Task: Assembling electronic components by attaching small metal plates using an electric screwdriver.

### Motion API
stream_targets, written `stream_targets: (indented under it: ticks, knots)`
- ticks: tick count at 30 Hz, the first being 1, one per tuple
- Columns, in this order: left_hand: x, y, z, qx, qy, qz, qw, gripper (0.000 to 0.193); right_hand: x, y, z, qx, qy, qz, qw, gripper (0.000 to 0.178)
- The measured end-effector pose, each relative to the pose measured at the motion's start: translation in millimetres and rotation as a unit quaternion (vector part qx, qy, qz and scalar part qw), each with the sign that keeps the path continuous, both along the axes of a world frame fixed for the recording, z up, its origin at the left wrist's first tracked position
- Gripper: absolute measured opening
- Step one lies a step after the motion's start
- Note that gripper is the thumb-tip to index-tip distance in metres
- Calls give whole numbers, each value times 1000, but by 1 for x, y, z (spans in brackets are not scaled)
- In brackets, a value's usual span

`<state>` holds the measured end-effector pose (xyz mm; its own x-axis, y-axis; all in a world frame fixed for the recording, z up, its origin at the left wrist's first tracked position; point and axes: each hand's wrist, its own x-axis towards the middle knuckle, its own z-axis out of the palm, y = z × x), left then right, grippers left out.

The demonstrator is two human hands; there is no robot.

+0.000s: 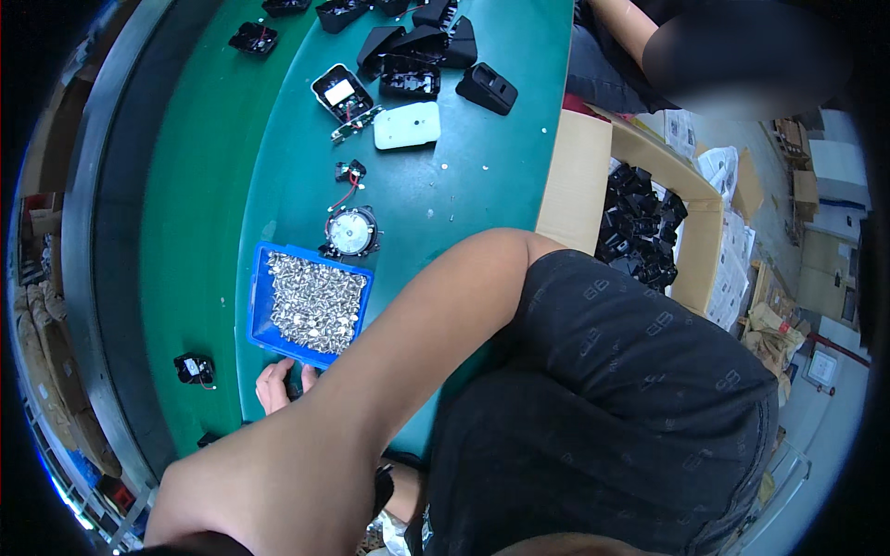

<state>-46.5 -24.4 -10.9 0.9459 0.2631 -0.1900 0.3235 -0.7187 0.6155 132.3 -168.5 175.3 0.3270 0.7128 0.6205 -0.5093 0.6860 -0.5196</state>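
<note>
My right arm crosses the picture from the right, bent at the elbow, and grows large toward the lower left. What appears to be the back of my right hand [255, 486] is close to the camera; its fingers do not show. Behind it, at the near edge of a blue tray [257, 310], some curled fingers of my left hand [273, 385] are visible. Something dark shows between them, too covered to name. Many small shiny metal screws [315, 304] fill the tray. Just beyond it lies a round speaker-like part [352, 232] with red wires.
Black plastic housings [417, 46] are heaped at the table's far end, by an opened housing [341, 93] and a pale cover [408, 126]. A small black part [194, 369] lies at left. Right of the table stands a carton [700, 199] of black parts; another person [607, 69] sits beyond.
</note>
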Motion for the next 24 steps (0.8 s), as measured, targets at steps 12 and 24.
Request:
stream_targets:
  ticks: [12,24]
  knots:
    - [-33,9,0,-37,42,8,998,32,-3,13,-1,24,31,15,999,42]
    - [-57,17,0,-81,80,10,993,31,0,-5,0,17,34,-11,999,38]
